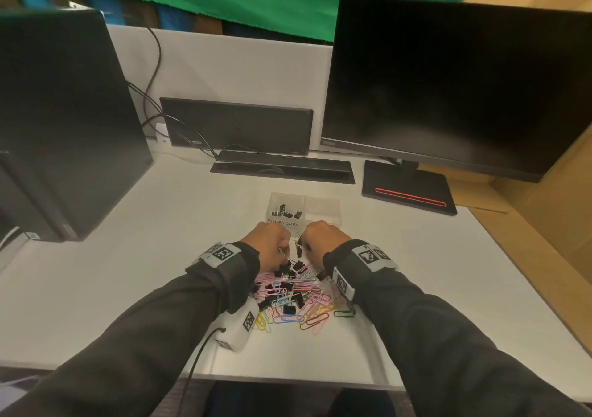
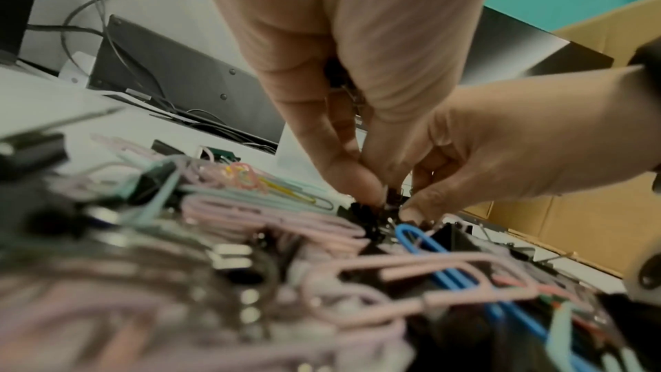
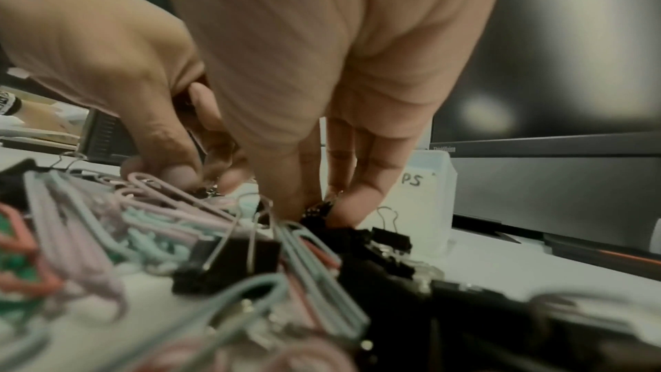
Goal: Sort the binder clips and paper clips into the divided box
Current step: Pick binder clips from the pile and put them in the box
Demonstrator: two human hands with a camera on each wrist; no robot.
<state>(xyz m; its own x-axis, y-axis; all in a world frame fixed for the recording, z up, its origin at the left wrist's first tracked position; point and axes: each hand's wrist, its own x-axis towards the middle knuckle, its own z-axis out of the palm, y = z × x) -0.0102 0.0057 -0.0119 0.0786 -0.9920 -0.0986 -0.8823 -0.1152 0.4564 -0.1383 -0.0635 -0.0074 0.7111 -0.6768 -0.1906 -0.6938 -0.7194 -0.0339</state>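
Nearest the viewer, a loose heap of coloured wire paper clips [image 1: 298, 301] mixed with small black binder clips [image 1: 290, 309] lies on the white desk [image 1: 128, 256], unsorted, so that both kinds can be picked from one spot.

Over the far edge of the heap, the left hand [image 1: 270, 248] and right hand [image 1: 323, 240] work side by side, fingers curled downward. In the left wrist view the left hand's thumb and fingertips [image 2: 361, 183] pinch a small black binder clip [image 2: 391, 198], with more clips apparently tucked in the palm. In the right wrist view the right hand's fingertips [image 3: 354, 202] close on another black binder clip [image 3: 316, 212]. Gathering several at once probably spares trips to the box.

Just beyond the hands stands the clear plastic divided box [image 1: 323, 205]. Its left compartment, hand-labelled "BINDER CLIPS" [image 1: 282, 223], holds a few black clips; the right one looks empty, its label showing only "PS".

Farthest back, a dark monitor [image 1: 448, 90] bears the word "ThinkVision".
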